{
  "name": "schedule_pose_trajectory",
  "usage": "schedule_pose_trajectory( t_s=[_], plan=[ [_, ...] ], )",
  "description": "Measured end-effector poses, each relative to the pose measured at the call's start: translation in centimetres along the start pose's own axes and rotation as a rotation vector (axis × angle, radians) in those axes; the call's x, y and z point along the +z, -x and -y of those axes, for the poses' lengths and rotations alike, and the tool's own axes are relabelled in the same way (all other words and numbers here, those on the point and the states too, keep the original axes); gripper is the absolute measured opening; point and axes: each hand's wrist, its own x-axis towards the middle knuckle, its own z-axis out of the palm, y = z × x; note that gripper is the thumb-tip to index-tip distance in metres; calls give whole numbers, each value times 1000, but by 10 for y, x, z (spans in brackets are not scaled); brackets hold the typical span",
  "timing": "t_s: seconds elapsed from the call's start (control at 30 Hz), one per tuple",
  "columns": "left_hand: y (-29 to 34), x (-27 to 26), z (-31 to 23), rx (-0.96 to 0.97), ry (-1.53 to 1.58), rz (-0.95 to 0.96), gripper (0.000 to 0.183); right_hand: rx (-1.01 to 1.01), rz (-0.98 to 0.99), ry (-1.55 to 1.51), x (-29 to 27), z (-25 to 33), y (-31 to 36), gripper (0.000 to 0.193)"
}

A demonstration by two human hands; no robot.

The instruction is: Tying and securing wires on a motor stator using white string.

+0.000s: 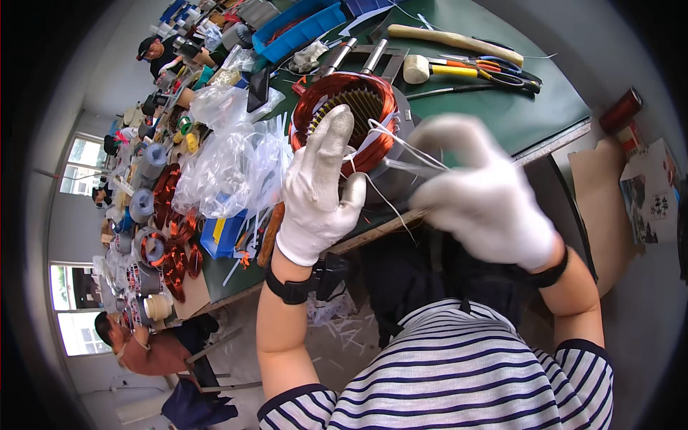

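A motor stator [403,127] with red-brown copper windings [378,151] stands near the bench's front edge, its slotted bore facing up. My left hand [322,188], in a white glove, lies against the near side of the windings with fingers stretched out and thumb apart. White lacing cord [405,145] runs from the windings toward my right hand [476,190]. That gloved hand is smeared by motion, its fingers curled where the cord meets them. A loose cord end [392,204] hangs below the stator, between the hands.
On the green bench [552,107] lie a mallet [459,70], a wooden stick [455,41], scissors and pliers. A blue bin [297,32] stands behind. Clear plastic bags [218,158], a phone [259,89] and a blue-yellow box [223,233] crowd the left. Two people are farther left.
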Motion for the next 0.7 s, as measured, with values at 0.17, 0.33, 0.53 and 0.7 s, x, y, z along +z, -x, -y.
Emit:
schedule_pose_trajectory(
  t_s=[0.17,0.33,0.53,0.7],
  plan=[
    [-7,4,-6,-41,42,16,74,525,-305,-618,-78,37,44,17],
    [-3,-6,-10,-61,-17,112,69,529,173,10,-62,34,107,5],
    [-6,-2,-9,-52,-15,86,63,916,140,440,-106,34,248,5],
    [-9,-5,-8,-52,-3,88,62,1992,391,1232,-316,217,683,31]
  ],
)
